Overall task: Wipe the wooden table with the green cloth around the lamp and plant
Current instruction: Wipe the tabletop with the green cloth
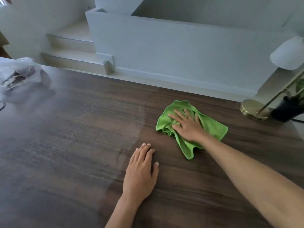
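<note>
While the spread right hand (187, 127) presses the green cloth (212, 127) near a probable plant (286, 111), left hand (139, 171) lies flat.

Left hand (139, 170), right hand (187, 126): two; green cloth (213, 127): one; lamp (250, 108): one; plant (287, 111): one; plastic bag (21, 70): one

Bare left hand (139, 171), right hand (187, 125)
</note>
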Demonstrator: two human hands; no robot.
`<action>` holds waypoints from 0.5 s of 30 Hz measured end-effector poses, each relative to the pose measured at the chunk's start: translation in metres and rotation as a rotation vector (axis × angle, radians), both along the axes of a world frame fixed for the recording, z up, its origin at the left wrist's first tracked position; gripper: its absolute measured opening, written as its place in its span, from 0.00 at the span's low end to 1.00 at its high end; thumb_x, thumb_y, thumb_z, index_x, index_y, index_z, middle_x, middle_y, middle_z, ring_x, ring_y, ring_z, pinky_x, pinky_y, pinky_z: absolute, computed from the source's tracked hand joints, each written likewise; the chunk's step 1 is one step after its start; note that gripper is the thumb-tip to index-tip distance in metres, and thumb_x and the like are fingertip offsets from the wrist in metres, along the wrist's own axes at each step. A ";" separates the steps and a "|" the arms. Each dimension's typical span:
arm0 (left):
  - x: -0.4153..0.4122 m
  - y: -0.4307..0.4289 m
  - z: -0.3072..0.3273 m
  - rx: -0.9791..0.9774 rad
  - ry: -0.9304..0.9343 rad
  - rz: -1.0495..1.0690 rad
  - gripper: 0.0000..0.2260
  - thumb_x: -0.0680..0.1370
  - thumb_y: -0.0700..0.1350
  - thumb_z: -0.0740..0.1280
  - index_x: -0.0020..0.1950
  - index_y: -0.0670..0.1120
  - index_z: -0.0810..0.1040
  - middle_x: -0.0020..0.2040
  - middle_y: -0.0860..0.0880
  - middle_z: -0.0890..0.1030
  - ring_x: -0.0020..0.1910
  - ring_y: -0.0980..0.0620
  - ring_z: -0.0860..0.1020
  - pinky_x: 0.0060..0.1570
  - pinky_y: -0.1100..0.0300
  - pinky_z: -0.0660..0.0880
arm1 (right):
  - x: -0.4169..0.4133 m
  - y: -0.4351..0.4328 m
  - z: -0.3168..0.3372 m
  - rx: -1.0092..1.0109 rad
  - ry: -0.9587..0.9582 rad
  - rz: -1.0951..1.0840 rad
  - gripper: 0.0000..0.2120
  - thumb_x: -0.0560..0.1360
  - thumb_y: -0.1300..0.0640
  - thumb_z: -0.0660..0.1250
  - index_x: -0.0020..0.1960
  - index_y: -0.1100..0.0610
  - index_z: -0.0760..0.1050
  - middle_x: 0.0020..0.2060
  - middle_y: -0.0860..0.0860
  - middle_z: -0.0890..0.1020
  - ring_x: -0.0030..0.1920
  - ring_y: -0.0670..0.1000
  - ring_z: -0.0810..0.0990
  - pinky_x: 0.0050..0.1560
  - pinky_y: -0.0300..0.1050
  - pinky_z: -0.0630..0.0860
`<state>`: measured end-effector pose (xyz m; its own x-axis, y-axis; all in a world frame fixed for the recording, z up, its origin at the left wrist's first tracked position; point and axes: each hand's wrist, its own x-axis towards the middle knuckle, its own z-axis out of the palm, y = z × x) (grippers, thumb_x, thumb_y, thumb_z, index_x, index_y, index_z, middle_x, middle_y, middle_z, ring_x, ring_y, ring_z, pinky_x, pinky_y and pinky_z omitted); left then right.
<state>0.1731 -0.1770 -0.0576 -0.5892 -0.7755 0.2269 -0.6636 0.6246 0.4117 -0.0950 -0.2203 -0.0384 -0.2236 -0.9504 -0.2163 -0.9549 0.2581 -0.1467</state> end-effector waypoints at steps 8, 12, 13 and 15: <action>0.023 0.029 0.000 -0.017 -0.052 0.079 0.20 0.79 0.52 0.58 0.69 0.46 0.72 0.72 0.50 0.70 0.74 0.52 0.63 0.75 0.53 0.57 | 0.093 0.056 -0.005 -0.083 -0.056 0.045 0.28 0.79 0.37 0.45 0.78 0.39 0.49 0.80 0.43 0.44 0.78 0.58 0.36 0.74 0.69 0.39; 0.034 0.047 -0.002 -0.027 -0.051 0.105 0.22 0.79 0.52 0.54 0.69 0.45 0.73 0.72 0.48 0.71 0.74 0.50 0.65 0.74 0.52 0.58 | 0.121 0.187 -0.001 -0.116 -0.122 0.074 0.28 0.79 0.36 0.44 0.78 0.36 0.46 0.78 0.39 0.40 0.77 0.52 0.31 0.75 0.59 0.40; 0.036 0.052 -0.002 -0.030 -0.047 0.112 0.22 0.78 0.52 0.54 0.68 0.45 0.74 0.72 0.48 0.71 0.74 0.50 0.65 0.74 0.51 0.59 | 0.123 0.225 0.000 -0.116 -0.123 0.082 0.27 0.79 0.36 0.44 0.77 0.34 0.45 0.78 0.37 0.38 0.77 0.50 0.29 0.75 0.57 0.38; 0.039 0.060 -0.001 -0.031 -0.041 0.129 0.22 0.78 0.52 0.54 0.68 0.45 0.74 0.72 0.47 0.71 0.74 0.49 0.65 0.74 0.50 0.59 | 0.115 0.289 0.004 -0.094 -0.104 0.091 0.26 0.78 0.34 0.43 0.76 0.31 0.43 0.77 0.35 0.37 0.76 0.47 0.28 0.75 0.54 0.38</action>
